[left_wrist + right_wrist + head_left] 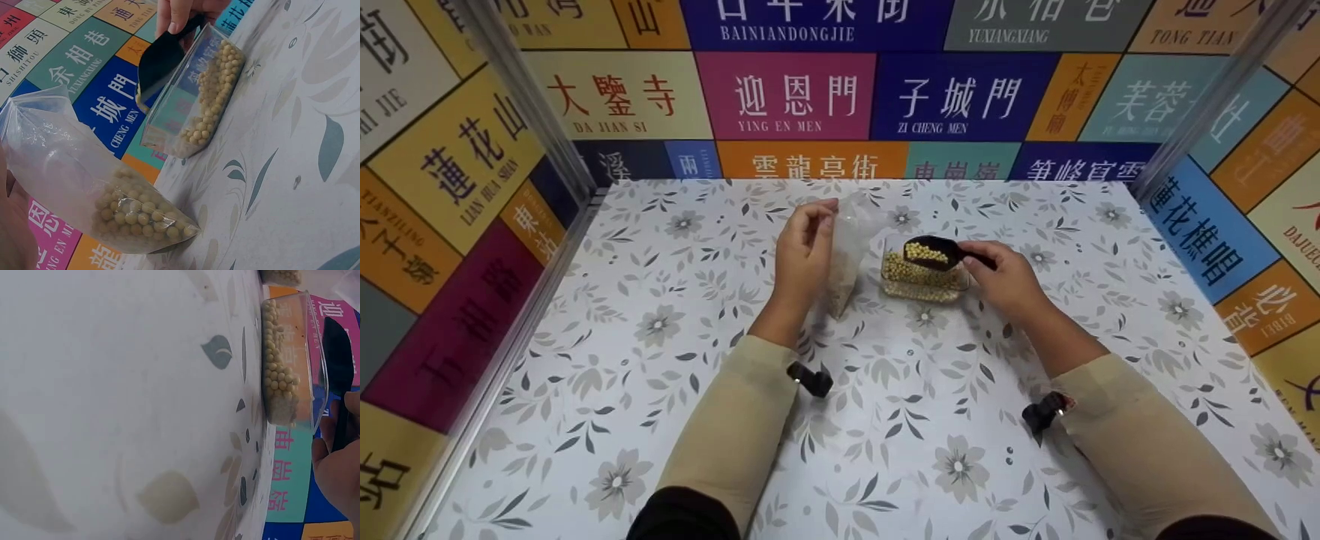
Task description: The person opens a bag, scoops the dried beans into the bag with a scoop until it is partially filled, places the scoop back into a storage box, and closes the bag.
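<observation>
My right hand (1006,279) grips the handle of a black scoop (950,250). Round yellow beans, like soybeans (924,252), lie in the bowl of the scoop, which is above a clear rectangular container (891,294). More beans (278,374) partly fill that container, which stands on the table. To its left, my left hand (804,251) holds a clear plastic bag (59,149) near its top. Beans (140,214) have gathered in the bag's lower part, and its bottom corner appears to reach the table. My left fingertips are largely out of the left wrist view.
A white tabletop (907,450) with a grey leaf and flower print lies under everything. Panels with colourful Chinese place-name signs (787,97) stand behind it and at both sides. Black wrist cameras (812,380) are strapped over the beige sleeves (727,427).
</observation>
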Demonstrator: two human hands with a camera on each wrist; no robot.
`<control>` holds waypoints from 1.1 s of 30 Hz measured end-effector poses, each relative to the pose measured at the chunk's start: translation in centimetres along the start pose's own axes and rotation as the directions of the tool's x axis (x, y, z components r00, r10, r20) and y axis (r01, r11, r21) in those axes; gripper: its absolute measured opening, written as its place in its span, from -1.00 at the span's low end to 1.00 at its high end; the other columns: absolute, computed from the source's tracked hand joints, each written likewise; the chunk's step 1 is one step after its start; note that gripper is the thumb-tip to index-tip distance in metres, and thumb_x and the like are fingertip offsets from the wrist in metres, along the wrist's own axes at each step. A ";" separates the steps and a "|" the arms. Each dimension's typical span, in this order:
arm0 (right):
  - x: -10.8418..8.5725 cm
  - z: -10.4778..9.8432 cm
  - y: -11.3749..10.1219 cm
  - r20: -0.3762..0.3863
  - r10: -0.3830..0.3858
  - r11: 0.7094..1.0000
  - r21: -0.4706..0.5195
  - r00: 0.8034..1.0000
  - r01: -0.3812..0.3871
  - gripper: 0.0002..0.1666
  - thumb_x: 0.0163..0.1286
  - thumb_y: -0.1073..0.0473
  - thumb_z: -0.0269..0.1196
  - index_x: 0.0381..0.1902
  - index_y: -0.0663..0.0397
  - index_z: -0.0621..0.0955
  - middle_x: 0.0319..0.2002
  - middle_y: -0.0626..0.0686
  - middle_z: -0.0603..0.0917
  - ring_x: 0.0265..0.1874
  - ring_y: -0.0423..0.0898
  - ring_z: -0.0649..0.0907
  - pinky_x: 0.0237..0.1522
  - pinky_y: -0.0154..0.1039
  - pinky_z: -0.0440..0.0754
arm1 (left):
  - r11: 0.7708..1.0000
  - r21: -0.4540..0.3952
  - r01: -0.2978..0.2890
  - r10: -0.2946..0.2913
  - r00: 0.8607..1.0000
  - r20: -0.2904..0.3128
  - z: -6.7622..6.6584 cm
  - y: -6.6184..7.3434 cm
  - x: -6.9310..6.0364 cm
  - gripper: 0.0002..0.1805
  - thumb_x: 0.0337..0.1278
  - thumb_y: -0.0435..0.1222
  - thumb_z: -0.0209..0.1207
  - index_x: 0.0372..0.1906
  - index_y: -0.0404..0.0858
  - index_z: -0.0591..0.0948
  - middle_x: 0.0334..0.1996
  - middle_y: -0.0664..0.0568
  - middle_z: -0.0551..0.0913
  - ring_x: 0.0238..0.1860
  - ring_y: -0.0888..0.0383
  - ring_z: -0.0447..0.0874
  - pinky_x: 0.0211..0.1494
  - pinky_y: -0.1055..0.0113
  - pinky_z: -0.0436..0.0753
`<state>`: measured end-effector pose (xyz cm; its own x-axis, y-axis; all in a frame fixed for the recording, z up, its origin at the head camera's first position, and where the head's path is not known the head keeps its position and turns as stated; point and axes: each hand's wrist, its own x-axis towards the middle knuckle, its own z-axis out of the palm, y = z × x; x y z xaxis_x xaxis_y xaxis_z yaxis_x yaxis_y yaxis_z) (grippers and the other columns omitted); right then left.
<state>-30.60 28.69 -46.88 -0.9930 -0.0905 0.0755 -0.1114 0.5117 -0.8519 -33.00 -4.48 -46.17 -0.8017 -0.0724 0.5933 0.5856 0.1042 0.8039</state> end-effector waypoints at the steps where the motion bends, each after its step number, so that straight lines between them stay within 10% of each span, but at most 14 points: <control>1: 0.0 -0.1 0.0 -0.005 0.006 1.000 0.018 1.000 -0.006 -0.49 0.69 0.00 0.17 0.46 0.04 0.58 0.46 0.16 0.57 0.43 0.06 0.56 0.19 -0.50 0.57 | 1.000 0.000 0.000 0.000 1.000 0.001 0.0 0.0 0.0 -0.89 0.62 -0.36 0.10 0.00 -0.32 0.60 0.21 -0.11 0.73 0.30 0.10 0.69 0.48 0.31 0.62; 17: 0.2 -1.9 -4.3 -0.050 -0.037 0.998 0.042 0.998 0.039 -0.49 0.70 -0.03 0.14 0.48 -0.01 0.56 0.45 0.10 0.56 0.42 -0.02 0.57 0.29 -0.41 0.60 | 1.000 0.009 0.021 -0.021 1.000 0.010 -0.1 0.1 0.0 -0.86 0.64 -0.32 0.07 0.01 -0.29 0.60 0.23 -0.07 0.72 0.33 0.13 0.66 0.46 0.30 0.63; 33: 2.0 -1.0 -11.0 -0.011 -0.181 0.964 -0.198 0.983 0.175 -0.52 0.71 -0.02 0.12 0.48 -0.14 0.57 0.46 0.02 0.53 0.43 0.01 0.53 0.43 0.05 0.57 | 0.998 -0.035 0.046 -0.046 0.999 0.004 0.1 0.1 0.0 -0.90 0.59 -0.38 0.10 0.00 -0.30 0.60 0.21 -0.07 0.73 0.31 0.13 0.67 0.48 0.30 0.62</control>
<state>-31.37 23.74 -36.88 -0.9568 -0.1724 0.2342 -0.2892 0.6472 -0.7054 -32.95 -4.40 -46.12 -0.8281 -0.0731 0.5558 0.5521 0.0656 0.8312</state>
